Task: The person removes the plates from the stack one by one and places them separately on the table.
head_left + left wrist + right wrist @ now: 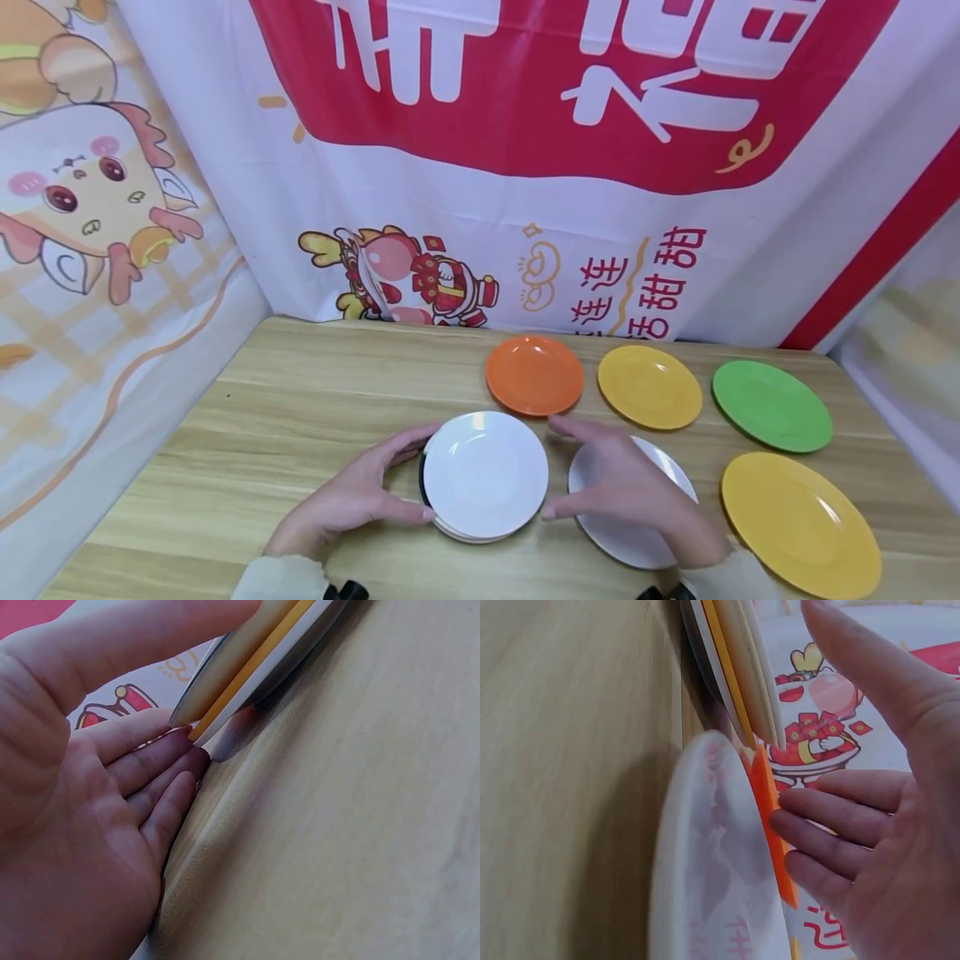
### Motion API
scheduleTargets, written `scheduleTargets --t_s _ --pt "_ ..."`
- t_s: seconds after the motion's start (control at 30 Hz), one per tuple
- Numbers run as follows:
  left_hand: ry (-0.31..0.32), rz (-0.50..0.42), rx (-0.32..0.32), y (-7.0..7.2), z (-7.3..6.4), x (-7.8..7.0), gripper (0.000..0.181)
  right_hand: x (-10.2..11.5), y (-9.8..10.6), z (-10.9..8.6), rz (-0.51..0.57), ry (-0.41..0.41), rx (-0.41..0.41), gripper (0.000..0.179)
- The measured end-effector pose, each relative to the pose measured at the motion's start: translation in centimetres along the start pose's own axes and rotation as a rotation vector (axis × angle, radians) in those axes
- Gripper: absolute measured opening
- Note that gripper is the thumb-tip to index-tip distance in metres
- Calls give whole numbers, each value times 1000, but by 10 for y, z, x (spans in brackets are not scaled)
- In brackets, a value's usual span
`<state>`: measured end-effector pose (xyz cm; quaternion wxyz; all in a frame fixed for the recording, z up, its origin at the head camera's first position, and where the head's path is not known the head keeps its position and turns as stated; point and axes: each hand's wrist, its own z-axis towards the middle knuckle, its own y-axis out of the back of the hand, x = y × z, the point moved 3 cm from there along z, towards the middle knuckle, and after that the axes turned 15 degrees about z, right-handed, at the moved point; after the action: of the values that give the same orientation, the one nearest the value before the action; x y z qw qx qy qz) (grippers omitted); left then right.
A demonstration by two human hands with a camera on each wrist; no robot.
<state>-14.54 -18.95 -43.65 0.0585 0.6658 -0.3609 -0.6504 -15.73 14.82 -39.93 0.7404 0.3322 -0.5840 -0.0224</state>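
Observation:
A stack of plates (486, 475) with a white one on top stands at the front middle of the table. Its side shows a yellow plate (727, 671) between paler ones. At the stack's left edge is my left hand (363, 492), fingertips at the rim and thumb near the front left. My right hand (626, 487) is held to the right of the stack, apart from it, with fingers and thumb spread. Beneath that hand lies another white plate (626, 537), partly hidden by it. In the right wrist view the palm faces the stack, holding nothing.
Along the back lie an orange plate (534, 375), a smaller yellow plate (649, 387) and a green plate (772, 406). A larger yellow plate (801, 525) is at the right. The wooden table (300, 400) meets a printed cloth (420, 200) behind.

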Motion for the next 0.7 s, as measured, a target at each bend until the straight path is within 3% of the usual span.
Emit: scheduleTargets --t_s 0.2,0.33,0.43,0.7 --pt "-5 -7 1 0 0 0 94 -2 -15 10 64 -4 107 117" --pt "-17 -33 5 1 0 -1 91 -4 -20 11 57 4 106 116" --pt "11 -55 -13 2 0 -1 84 -6 -23 12 44 5 98 112" --pt "189 -130 -264 -1 4 -8 53 -7 -25 12 18 18 76 107"
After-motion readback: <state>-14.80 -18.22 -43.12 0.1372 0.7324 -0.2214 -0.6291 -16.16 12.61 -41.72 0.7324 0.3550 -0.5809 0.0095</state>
